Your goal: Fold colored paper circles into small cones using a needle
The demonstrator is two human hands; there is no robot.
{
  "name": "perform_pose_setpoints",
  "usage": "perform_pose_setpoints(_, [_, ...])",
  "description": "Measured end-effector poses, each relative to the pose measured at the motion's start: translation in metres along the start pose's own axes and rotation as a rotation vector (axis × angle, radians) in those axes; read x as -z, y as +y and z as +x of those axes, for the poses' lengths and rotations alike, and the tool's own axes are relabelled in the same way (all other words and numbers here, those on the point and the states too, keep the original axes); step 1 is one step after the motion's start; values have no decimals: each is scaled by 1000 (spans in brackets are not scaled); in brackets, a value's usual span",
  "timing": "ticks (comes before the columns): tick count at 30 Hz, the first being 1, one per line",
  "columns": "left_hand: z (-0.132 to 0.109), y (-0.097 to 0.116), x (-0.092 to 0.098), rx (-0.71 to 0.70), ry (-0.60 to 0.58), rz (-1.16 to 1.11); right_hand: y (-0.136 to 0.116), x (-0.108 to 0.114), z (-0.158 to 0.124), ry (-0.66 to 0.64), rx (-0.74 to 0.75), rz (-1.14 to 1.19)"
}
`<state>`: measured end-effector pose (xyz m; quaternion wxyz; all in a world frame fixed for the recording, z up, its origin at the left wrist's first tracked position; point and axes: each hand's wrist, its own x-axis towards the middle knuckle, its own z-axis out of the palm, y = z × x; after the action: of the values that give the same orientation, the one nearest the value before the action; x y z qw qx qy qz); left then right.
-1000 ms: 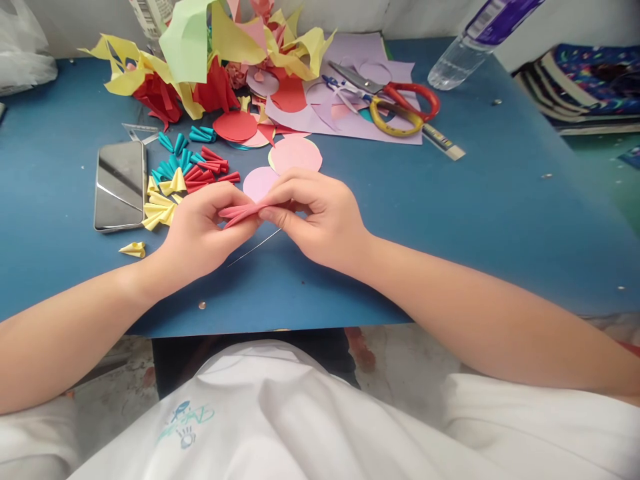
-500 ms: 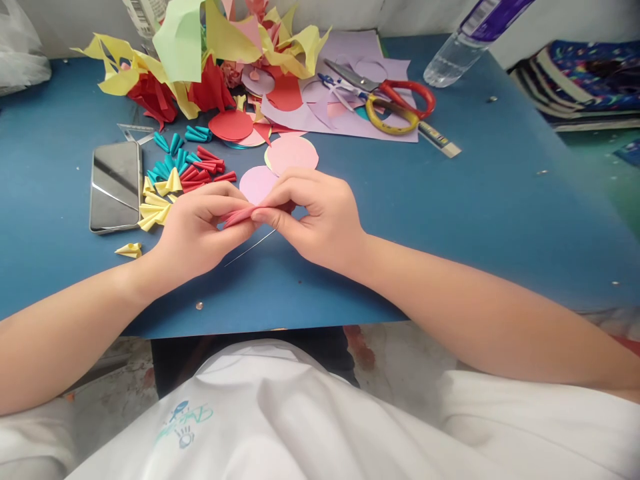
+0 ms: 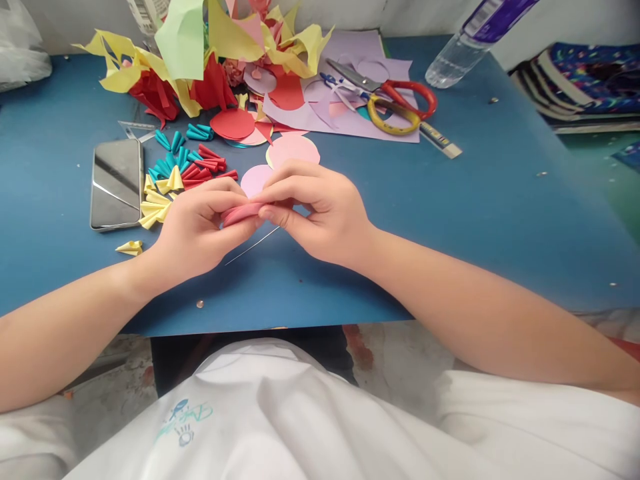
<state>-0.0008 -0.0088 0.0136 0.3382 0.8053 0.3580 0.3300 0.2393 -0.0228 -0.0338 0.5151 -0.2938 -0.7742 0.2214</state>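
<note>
Between my two hands is a piece of pink paper (image 3: 242,214), curved or rolled, its ends hidden by the fingers. My left hand (image 3: 200,223) pinches its left end with thumb and fingers. At the other end my right hand (image 3: 320,210) grips it the same way. A thin metal rod, like a needle (image 3: 251,246), slants down beneath my right thumb; what bears its upper end is hidden. Just beyond the hands lie a lilac paper circle (image 3: 256,179) and a pink paper circle (image 3: 295,149). Red paper cones (image 3: 206,167) rest behind my left hand.
Teal cones (image 3: 175,160) and yellow cones (image 3: 156,208) lie beside a phone (image 3: 116,187). Paper scraps (image 3: 220,87) heap up at the back, with red-and-yellow scissors (image 3: 393,107) on lilac paper (image 3: 300,115). A water bottle (image 3: 457,60) stands at the back right of the blue table (image 3: 475,200).
My right fingers have shifted slightly on the pink paper, which looks rounder and less creased now. The rest of the table has stayed the same.
</note>
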Motion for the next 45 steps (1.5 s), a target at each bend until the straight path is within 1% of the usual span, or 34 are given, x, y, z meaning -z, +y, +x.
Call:
perform_pose_setpoints(2, [0, 1, 0, 7, -7, 55, 4, -2, 0, -6, -10, 10])
perform_pose_setpoints(4, [-1, 2, 0, 42, -20, 112, 8, -5, -1, -1, -17, -2])
perform_pose_setpoints(9, [-3, 2, -2, 77, -43, 139, 9, -10, -5, 50, 72, -44])
perform_pose_setpoints(13, [-5, 2, -1, 6, -63, 171, 0, -11, -5, 44, 19, -123])
perform_pose_setpoints(16, [-5, 3, 0, -45, -64, 191, -1, -11, -5, 83, 73, -83])
perform_pose_setpoints(19, [-4, 2, 0, -37, -60, 220, 4, -10, -5, 98, 117, -45])
perform_pose_setpoints(20, [-4, 1, 0, -32, -55, 225, 5, -10, -6, 90, 107, -45])
perform_pose_setpoints(22, [-4, -1, 1, -20, -37, 232, 6, -8, -6, 59, 39, -58])
perform_pose_setpoints(26, [-3, -6, 0, -19, -20, 224, 0, -6, -6, -8, -97, -51])
perform_pose_setpoints(28, [-4, -8, -1, -25, -28, 218, -5, -6, -4, -4, -116, -30])
perform_pose_setpoints(31, [-4, -9, -3, -29, -5, 212, -8, -7, -3, 16, -116, -6])
perform_pose_setpoints(36, [-3, -8, -2, -16, 10, 195, -4, -10, -5, 43, -139, -7])
perform_pose_setpoints(39, [-3, -4, -1, -17, 8, 187, 1, -11, -7, 54, -127, -8])
perform_pose_setpoints(41, [-4, -3, -1, -49, 0, 187, 4, -11, -8, 54, -105, -10])
perform_pose_setpoints(45, [-5, -2, -3, -103, 7, 209, 9, -13, -8, 77, -4, 30])
